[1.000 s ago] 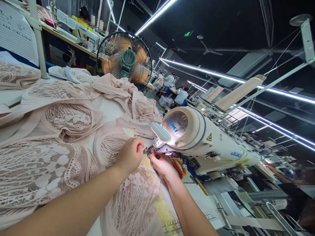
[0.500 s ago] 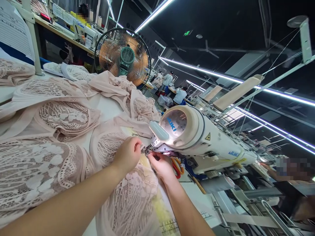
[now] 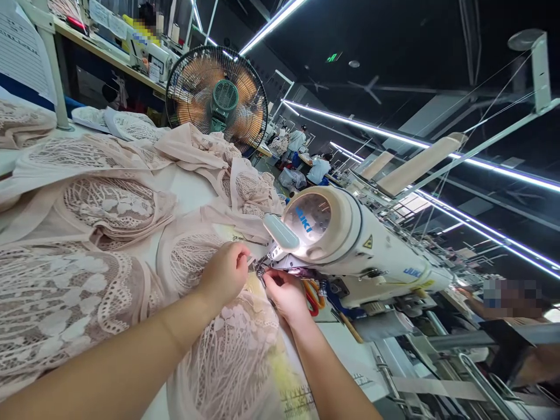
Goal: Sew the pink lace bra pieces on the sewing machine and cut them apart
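A white sewing machine lies across the right of the table, its lamp lit over the needle area. Pale pink lace fabric runs under both my hands toward the needle. My left hand is closed, fingers curled and pinching the lace just left of the presser foot. To the needle's right, my right hand has its fingers pressed together on the lace edge. The needle itself is hidden between my hands.
More pink lace pieces are heaped over the table's left and back. A standing fan is behind them. Orange-handled scissors lie under the machine arm. Thread cones sit above it. Other people work far back and at the right edge.
My hands stay at the needle, holding the lace. The view has drifted slightly, so everything sits a little lower-left to upper-left; no clear movement of the fabric.
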Demonstrator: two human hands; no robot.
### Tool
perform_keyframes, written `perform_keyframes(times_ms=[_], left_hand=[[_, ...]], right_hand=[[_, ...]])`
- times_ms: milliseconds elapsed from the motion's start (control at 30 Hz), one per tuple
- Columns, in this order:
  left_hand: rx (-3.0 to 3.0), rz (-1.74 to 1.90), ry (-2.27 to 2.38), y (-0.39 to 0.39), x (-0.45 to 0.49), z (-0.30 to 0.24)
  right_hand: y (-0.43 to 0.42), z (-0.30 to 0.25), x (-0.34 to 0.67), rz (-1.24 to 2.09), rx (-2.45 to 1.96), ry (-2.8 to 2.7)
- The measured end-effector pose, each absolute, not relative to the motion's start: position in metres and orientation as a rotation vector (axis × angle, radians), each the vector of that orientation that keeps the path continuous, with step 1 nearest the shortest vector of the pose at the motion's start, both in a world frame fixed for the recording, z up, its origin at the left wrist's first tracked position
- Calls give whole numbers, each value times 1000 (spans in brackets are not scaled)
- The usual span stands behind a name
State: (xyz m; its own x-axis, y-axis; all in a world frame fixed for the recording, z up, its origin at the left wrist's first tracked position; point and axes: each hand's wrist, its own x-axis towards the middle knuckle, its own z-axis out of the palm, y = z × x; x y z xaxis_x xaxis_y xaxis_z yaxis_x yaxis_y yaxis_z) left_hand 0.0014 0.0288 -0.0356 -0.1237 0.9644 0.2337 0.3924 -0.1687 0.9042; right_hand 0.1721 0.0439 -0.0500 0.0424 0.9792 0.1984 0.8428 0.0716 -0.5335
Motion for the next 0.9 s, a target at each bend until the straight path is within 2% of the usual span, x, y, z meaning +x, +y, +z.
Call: perform_keyframes(times_ms=[333, 533, 767, 900], left_hand=[[1597, 1271, 1529, 32, 0, -40], [1823, 1225, 1448, 33, -2, -42], [2282, 696, 1379, 30, -5, -41], [2482, 536, 1401, 29, -1, -38]], right_hand=[[45, -53, 168, 25, -1860, -1996], [43, -49, 164, -64, -1858, -2102], [40, -32, 160, 47, -1898, -2138], [42, -24, 159, 188, -1918, -2131]])
